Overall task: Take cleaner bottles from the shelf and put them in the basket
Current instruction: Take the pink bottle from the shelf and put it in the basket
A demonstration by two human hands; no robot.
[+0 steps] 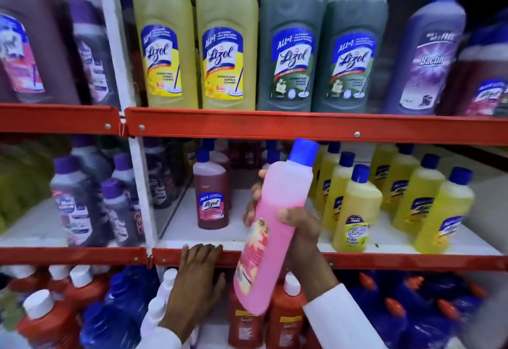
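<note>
My right hand (295, 226) grips a pink cleaner bottle (270, 227) with a blue cap, tilted with the cap up and to the right, in front of the middle shelf. My left hand (196, 280) rests flat with its fingers spread on the red front edge of the middle shelf (384, 262), holding nothing. A small dark red Lizol bottle (211, 194) stands on the white shelf board just left of the pink bottle. No basket is in view.
Large yellow (165, 38) and green Lizol bottles (291, 43) fill the top shelf. Small yellow bottles (354, 211) crowd the middle shelf's right side, purple-capped ones (74, 200) the left. Orange (286, 315) and blue bottles (118, 304) pack the bottom shelf. A white upright post (140, 183) divides the bays.
</note>
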